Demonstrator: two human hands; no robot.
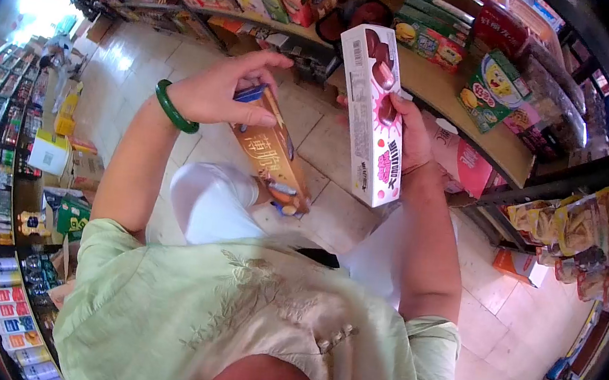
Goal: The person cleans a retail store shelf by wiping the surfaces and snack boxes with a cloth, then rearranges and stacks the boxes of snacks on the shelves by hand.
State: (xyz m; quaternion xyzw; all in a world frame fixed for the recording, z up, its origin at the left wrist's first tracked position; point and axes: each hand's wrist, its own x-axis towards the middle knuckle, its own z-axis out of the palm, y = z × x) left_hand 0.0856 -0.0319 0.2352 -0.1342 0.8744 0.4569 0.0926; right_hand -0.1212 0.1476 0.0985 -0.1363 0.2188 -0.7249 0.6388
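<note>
My left hand (233, 90), below a green bangle, is closed round the upper end of a brown snack box (268, 149) with a blue end. The brown box hangs tilted over the floor. In my right hand (412, 131) is a long white and pink box (375, 116) with chocolate pictures, held nearly upright by its right side. The two boxes are apart. Some fingers of both hands are hidden behind the boxes.
Ahead runs a shelf (448, 94) with green snack boxes (494, 90) and red packets. Bagged snacks (583, 219) hang at the right. Another shelf of goods (16, 145) stands at the left, near a white bucket (50, 152). Tiled floor (148, 55) lies between.
</note>
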